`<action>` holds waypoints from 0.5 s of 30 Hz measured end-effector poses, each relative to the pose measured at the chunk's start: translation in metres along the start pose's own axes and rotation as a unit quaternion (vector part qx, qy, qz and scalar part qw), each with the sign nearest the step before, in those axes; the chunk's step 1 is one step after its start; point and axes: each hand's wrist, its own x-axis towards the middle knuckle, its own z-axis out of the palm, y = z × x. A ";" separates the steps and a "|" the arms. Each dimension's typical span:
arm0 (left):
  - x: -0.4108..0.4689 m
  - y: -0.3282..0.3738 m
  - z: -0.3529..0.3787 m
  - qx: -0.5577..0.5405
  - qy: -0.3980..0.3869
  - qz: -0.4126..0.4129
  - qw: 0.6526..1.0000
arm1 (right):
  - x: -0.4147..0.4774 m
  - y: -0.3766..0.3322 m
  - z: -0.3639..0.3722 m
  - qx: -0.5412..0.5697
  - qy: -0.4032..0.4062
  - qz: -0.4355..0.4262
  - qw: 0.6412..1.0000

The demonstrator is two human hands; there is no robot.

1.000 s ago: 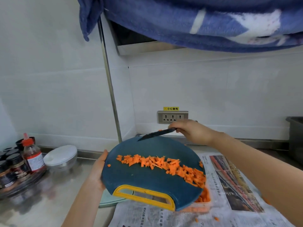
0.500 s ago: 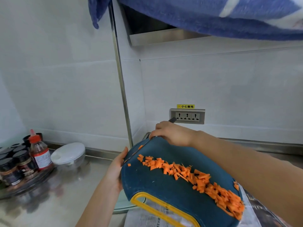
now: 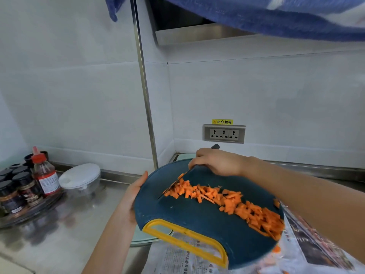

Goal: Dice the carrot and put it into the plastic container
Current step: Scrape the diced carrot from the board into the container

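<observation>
My left hand (image 3: 132, 196) grips the left edge of a round dark-blue cutting board (image 3: 189, 216) with a yellow handle, held tilted down to the right above the counter. A band of diced carrot (image 3: 227, 202) lies across the board, piled thickest at its lower right edge. My right hand (image 3: 215, 161) grips a black knife (image 3: 173, 183); its blade rests on the board at the upper left end of the carrot band. The plastic container is hidden under the board's right edge; only a blurred orange patch (image 3: 276, 250) shows there.
Newspaper (image 3: 308, 252) covers the steel counter under the board. A pale green lid (image 3: 142, 237) lies beneath the board's left side. A lidded clear bowl (image 3: 81, 177), a red-capped sauce bottle (image 3: 44, 173) and several dark jars stand at left. A wall socket (image 3: 224, 133) sits behind.
The knife blade has come down from the board's top edge onto the carrot pieces. The carrot has slid further toward the lower right edge. The board stays tilted.
</observation>
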 end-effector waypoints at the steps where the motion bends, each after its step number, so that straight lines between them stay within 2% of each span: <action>1: -0.001 0.001 -0.002 -0.004 0.010 0.003 1.000 | -0.005 0.001 0.000 0.000 -0.004 0.005 1.000; 6: -0.003 -0.002 -0.004 0.015 0.023 0.017 0.999 | -0.023 0.008 0.000 -0.013 -0.004 0.002 1.000; 15: -0.014 -0.012 -0.034 -0.012 0.099 0.024 0.995 | -0.049 0.018 0.005 -0.024 -0.016 -0.002 1.000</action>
